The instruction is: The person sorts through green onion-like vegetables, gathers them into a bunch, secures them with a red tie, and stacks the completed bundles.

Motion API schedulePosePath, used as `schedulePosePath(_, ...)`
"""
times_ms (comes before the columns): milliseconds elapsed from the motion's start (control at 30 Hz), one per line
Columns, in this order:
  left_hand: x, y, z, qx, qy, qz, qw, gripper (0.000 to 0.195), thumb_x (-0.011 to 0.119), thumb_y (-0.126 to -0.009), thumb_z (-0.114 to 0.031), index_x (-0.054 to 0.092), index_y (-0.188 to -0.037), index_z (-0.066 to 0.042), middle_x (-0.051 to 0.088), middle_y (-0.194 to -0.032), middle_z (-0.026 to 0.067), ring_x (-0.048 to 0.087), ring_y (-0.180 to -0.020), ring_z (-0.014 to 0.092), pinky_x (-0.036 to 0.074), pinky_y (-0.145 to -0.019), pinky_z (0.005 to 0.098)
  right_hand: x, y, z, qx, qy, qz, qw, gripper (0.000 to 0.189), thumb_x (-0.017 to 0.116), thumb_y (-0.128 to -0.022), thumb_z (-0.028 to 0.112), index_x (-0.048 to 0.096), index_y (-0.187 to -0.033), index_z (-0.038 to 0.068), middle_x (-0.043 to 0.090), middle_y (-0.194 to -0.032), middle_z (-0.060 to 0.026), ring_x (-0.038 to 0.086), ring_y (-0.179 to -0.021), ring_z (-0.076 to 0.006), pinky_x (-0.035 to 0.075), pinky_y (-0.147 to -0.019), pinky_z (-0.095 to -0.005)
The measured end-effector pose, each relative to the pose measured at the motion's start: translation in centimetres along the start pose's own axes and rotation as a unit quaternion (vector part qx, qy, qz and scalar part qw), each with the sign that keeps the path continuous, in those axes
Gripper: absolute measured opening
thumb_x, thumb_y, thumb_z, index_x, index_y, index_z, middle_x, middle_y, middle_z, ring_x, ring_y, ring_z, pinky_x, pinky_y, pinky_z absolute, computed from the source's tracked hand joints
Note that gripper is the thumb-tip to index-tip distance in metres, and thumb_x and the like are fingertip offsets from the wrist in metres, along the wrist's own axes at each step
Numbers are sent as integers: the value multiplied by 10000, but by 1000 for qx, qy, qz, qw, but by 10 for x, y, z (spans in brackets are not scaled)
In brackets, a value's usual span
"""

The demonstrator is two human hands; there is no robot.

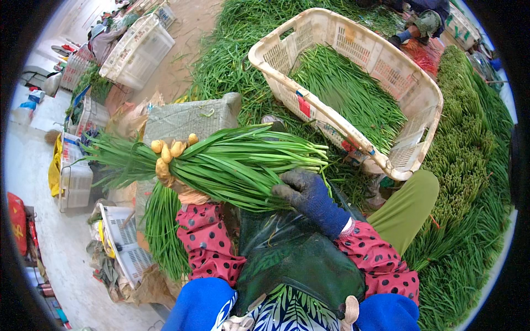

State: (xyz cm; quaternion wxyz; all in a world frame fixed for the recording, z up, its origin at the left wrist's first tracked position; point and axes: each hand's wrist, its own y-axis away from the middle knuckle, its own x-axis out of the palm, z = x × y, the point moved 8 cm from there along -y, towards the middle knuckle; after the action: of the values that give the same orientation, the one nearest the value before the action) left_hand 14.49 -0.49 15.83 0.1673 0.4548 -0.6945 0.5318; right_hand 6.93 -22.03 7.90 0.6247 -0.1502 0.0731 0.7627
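A thick bunch of long flat green leaves, apparently garlic chives (236, 161), lies crosswise before me, its pale stem ends to the right. My left hand (167, 165), with tan rubber covers on the fingers, is closed around the bunch left of its middle. My right hand (308, 196), in a dirty navy knit glove, touches the lower edge of the bunch near the stem ends; whether its fingers grip any leaves cannot be told. More loose leaves (163, 231) hang below my left hand. A dark green apron (298, 256) covers my lap.
Beyond my right hand stands a dirty white plastic crate (432, 103) with cut chives (352, 91) inside. Tied bunches (463, 136) are piled at right. Loose greens (232, 53) cover the floor ahead. A wrapped grey block (190, 118) stands at left. Another person (430, 20) sits at the upper right.
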Motion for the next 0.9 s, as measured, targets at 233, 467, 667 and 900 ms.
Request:
schedulePosePath(233, 13, -9, -14, 37, -115, -147, 982, 268, 540, -799, -163, 446, -1047, -127, 417, -738, -55, 461, -752, 125, 299, -976, 453, -25, 1, -4, -29, -187, -126, 974, 153, 585, -783, 136, 588, -840, -6, 598, -805, -71, 565, -766, -165, 445, -723, -289)
schedulePosePath(467, 8, -25, -27, 3, -29, -47, 998, 191, 521, -806, -123, 457, -986, -124, 394, -697, -47, 454, -714, 102, 382, -833, 390, -56, 15, -36, 55, 18, -115, 992, 226, 590, -779, 207, 569, -877, 4, 599, -871, -66, 552, -777, -159, 440, -714, -294)
schedulePosePath(667, -4, -28, -28, -37, 9, -57, 998, 135, 497, -839, -126, 492, -974, -130, 452, -662, -47, 455, -642, 89, 403, -769, 324, -47, -1, -35, 153, -185, 4, 971, 504, 703, -685, 291, 529, -1074, 22, 586, -1024, -122, 556, -948, -186, 422, -849, -311)
schedulePosePath(900, -38, -16, -29, 2, -140, -161, 977, 171, 534, -822, -195, 496, -976, -131, 495, -658, -28, 490, -664, 109, 400, -792, 334, -33, 3, -64, 103, -405, -110, 902, 284, 621, -716, 50, 555, -991, 20, 609, -932, -64, 572, -807, -148, 462, -734, -282)
